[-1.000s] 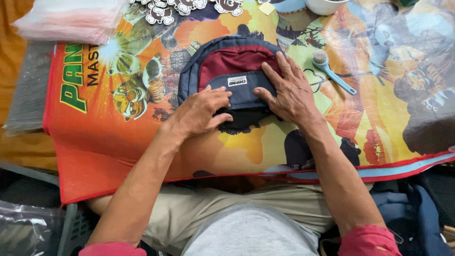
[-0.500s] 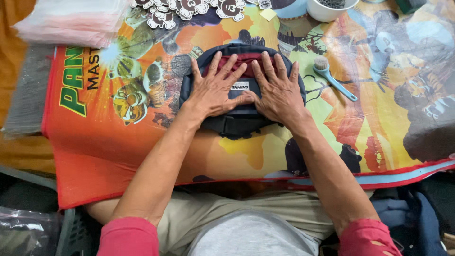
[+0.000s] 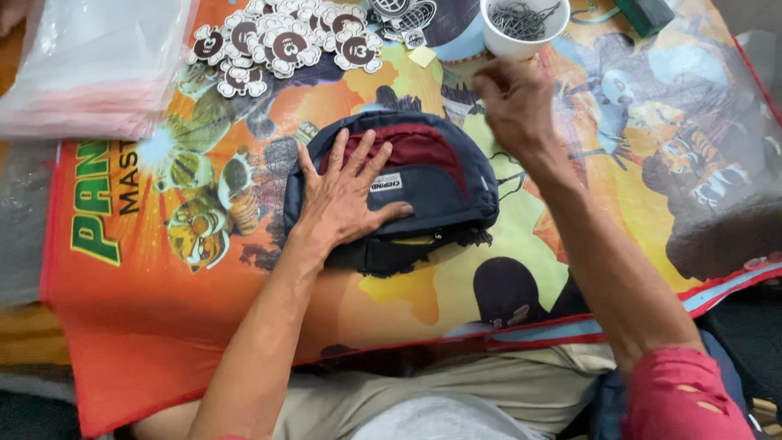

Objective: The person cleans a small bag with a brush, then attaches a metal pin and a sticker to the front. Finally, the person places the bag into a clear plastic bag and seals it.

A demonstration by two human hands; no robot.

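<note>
A small navy and maroon backpack (image 3: 444, 175) lies flat on a bright cartoon-printed mat (image 3: 163, 326). My left hand (image 3: 346, 195) presses flat on its front, fingers spread. My right hand (image 3: 513, 102) is lifted off the bag and hovers just below a white cup (image 3: 521, 41) of small dark metal pieces at the mat's far edge. Its fingers are curled; whether they hold anything is not visible.
Several round flower-edged tags (image 3: 281, 41) are piled at the far side. A stack of clear plastic bags (image 3: 90, 65) lies far left. A dark green object (image 3: 643, 12) sits far right. My lap lies below the mat's near edge.
Both hands were flat on the backpack. The right hand has lifted away and moved up toward the white cup; the left hand stays pressed on the bag.
</note>
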